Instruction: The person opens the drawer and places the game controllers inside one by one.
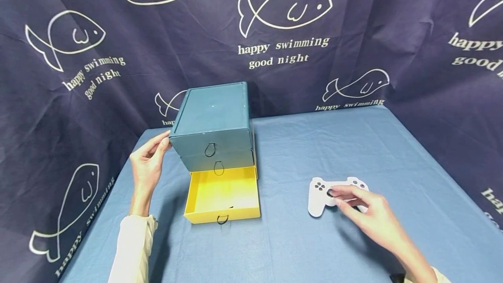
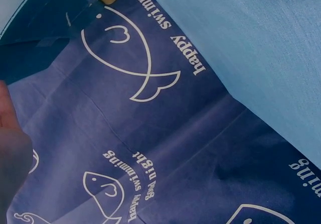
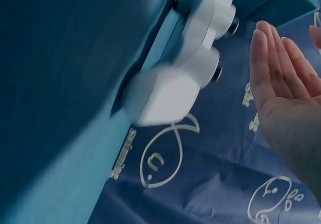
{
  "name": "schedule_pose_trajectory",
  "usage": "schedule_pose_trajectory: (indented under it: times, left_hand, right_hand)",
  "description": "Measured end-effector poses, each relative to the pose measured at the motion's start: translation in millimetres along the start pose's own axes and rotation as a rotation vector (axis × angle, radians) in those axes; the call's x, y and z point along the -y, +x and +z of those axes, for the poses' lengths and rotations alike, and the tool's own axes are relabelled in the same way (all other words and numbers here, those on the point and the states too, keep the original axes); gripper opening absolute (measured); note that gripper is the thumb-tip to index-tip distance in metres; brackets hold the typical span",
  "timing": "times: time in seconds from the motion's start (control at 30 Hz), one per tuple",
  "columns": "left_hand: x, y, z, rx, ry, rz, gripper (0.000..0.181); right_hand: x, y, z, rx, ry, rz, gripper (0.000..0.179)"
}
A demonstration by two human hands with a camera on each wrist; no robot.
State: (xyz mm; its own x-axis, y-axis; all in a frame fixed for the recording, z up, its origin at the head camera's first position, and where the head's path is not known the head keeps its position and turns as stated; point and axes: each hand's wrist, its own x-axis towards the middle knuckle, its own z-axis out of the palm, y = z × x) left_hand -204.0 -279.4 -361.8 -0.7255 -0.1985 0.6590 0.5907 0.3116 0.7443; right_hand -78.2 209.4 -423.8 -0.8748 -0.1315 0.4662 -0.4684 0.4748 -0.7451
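Observation:
A small stack of teal drawers (image 1: 216,108) stands left of centre, with a yellow bottom drawer (image 1: 243,214) pulled out toward me; nothing is seen inside it. My left hand (image 1: 147,165) touches the top front left corner of the stack, thumb and fingers extended. Only a bit of this hand (image 2: 12,153) shows in the left wrist view. A white game controller (image 1: 316,202) lies on the right half of the table. Over its right part is my right hand (image 1: 367,213), fingers reaching across its middle. The right wrist view shows these fingers straight, apart from the controller (image 3: 170,98).
A blue cloth (image 1: 287,248) covers the table. Behind and at both sides hangs a dark blue curtain (image 1: 353,47) with white fish drawings and lettering. Black loop handles (image 1: 222,220) hang on the drawer fronts.

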Motion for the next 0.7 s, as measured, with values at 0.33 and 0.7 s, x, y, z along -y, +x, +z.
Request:
schedule_pose_trajectory:
  times: [0.33,0.7]
  left_hand:
    - [1.0,0.1,0.8,0.005,-0.002,-0.009,0.024]
    - [1.1,0.0,0.6,-0.001,0.005,-0.016,0.024]
  right_hand:
    - [-13.6,-2.8,-20.4,-0.064,-0.057,0.031,0.034]
    - [-36.3,-4.5,-45.0,-0.051,-0.163,0.057,0.042]
